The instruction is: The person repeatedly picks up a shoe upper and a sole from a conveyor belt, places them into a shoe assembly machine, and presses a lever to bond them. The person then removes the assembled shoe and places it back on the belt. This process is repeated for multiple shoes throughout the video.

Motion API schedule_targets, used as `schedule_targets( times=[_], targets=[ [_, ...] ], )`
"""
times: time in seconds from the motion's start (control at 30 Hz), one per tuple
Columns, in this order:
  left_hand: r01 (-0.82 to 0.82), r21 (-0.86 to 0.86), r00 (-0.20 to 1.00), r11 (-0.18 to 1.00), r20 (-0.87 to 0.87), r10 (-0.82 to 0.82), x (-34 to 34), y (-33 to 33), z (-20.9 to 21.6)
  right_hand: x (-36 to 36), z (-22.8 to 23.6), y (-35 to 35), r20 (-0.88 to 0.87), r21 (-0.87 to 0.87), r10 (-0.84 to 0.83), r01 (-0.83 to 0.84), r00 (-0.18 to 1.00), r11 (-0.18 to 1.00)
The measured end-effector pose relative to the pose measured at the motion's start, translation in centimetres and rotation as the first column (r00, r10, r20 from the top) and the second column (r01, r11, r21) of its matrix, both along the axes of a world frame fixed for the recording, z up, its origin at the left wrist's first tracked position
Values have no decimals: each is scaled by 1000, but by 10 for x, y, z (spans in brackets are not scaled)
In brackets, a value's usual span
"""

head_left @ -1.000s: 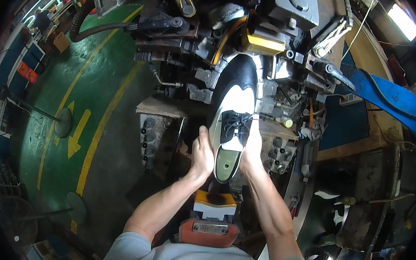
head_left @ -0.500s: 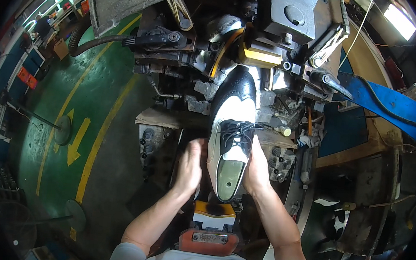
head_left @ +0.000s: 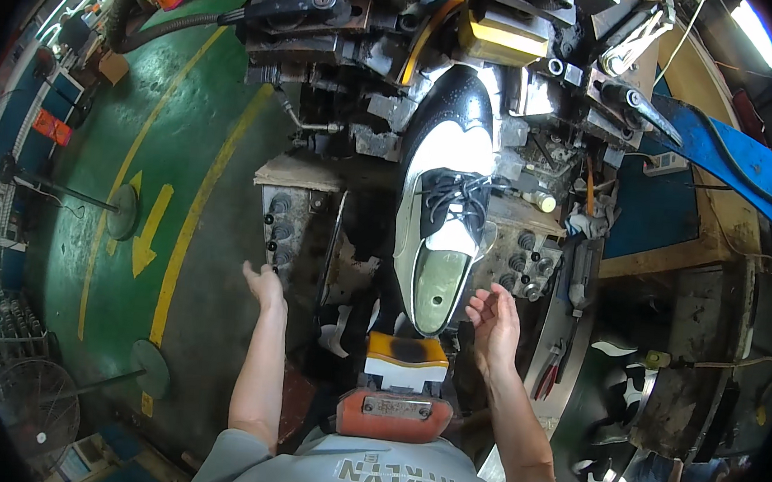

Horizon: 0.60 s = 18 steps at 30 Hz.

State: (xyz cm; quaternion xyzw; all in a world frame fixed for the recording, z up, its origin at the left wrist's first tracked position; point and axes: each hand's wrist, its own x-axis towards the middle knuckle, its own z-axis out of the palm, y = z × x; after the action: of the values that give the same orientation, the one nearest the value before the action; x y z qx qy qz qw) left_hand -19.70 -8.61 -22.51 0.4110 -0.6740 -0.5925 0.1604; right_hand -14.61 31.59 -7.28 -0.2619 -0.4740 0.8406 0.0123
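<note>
Pointing toe-first at machine point(head_left: 297, 45): shoe point(head_left: 452, 151) | long axis fore-aft | left grip point(head_left: 266, 288), right grip point(head_left: 496, 324) unclasped, empty

Across the chest of the light-grey short-sleeved cloth shirt point(head_left: 409, 460) runs a row of large block capitals in a dull gold-brown tone, upside down from this viewpoint (a tiny mark of the same tone stands just above the row, too small to read). The narrow silvery metal plate point(head_left: 397, 408) on the rounded orange-red block point(head_left: 354, 417) may carry marks, too small to tell. On the glossy green floor point(head_left: 140, 308), a painted yellow arrow point(head_left: 149, 236) points toward the lower edge; another, partly covered, points the opposite way.
</note>
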Motion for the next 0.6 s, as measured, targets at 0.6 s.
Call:
schedule_targets(
  times=[0.6],
  targets=[
    [350,-619,804,703,-186,-564,75,85,112,77,28,3,-128,171,41,-19,991,985]
  ],
)
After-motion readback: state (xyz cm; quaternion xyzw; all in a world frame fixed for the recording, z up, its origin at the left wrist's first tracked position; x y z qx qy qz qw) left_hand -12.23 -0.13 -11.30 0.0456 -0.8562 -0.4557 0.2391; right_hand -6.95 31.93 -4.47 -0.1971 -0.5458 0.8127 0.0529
